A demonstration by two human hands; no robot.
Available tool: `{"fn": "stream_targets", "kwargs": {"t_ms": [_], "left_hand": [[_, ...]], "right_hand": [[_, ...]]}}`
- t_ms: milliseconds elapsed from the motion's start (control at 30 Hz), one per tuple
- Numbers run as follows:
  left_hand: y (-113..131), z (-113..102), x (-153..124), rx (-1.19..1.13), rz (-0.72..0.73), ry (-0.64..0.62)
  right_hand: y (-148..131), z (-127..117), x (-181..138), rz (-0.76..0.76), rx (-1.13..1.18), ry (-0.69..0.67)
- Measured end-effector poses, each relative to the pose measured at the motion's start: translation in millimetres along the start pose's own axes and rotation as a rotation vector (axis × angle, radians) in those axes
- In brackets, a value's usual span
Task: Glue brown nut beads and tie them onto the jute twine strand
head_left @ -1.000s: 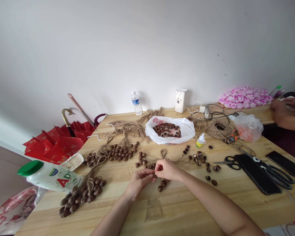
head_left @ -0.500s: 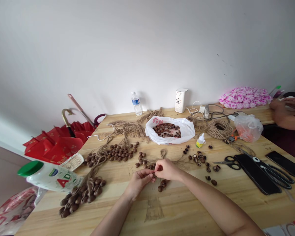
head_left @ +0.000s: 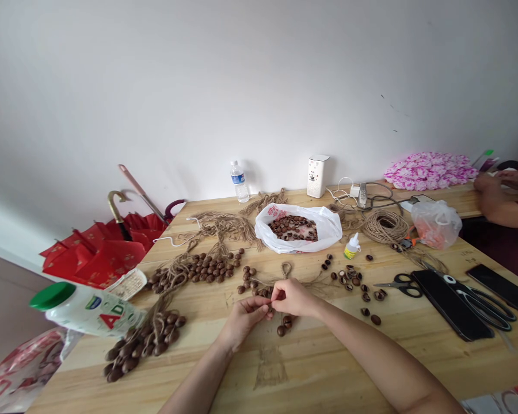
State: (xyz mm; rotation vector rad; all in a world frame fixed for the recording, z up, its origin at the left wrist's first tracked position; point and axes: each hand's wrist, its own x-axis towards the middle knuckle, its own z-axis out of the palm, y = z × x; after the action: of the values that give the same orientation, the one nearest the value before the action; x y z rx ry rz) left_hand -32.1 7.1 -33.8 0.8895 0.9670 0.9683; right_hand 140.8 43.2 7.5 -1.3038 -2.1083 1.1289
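My left hand (head_left: 247, 319) is closed in a pinch, with a bit of brown nut shell partly showing at its fingertips. My right hand (head_left: 294, 298) pinches from above, its fingertips meeting the left ones; whatever it grips is too small and hidden to name. Under and around the hands spreads a piece of knotted twine with a loop (head_left: 286, 268) at its top. Brown nut shells (head_left: 281, 330) hang on its strands just below my right hand, and more shells (head_left: 248, 279) lie to the left. Loose half shells (head_left: 351, 276) are scattered to the right.
A white plastic bag (head_left: 328, 230) of shells stands behind the hands, beside a small glue bottle (head_left: 351, 247). Finished-looking twine bunches (head_left: 155, 333) lie left. Scissors (head_left: 403, 284), a black phone (head_left: 451, 305) and a twine coil (head_left: 385, 226) are right. Another person's hands (head_left: 496, 187) are far right.
My hands stay pinched together in nearly the same place. A tiny shift at the fingertips is all that shows; the things on the table have not moved.
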Motion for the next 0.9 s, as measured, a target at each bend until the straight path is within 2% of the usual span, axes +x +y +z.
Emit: {"fn": "stream_targets", "kwargs": {"t_ms": [600,900], "left_hand": [[1.2,0.2,-0.1,0.004,-0.005,0.001],[1.0,-1.3,1.1,0.008,-0.006,-0.013]], "right_hand": [[0.7,-1.5,1.1,0.031,0.045,-0.028],[3.2,-0.4,2.3,0.117,0.162,-0.116]]}}
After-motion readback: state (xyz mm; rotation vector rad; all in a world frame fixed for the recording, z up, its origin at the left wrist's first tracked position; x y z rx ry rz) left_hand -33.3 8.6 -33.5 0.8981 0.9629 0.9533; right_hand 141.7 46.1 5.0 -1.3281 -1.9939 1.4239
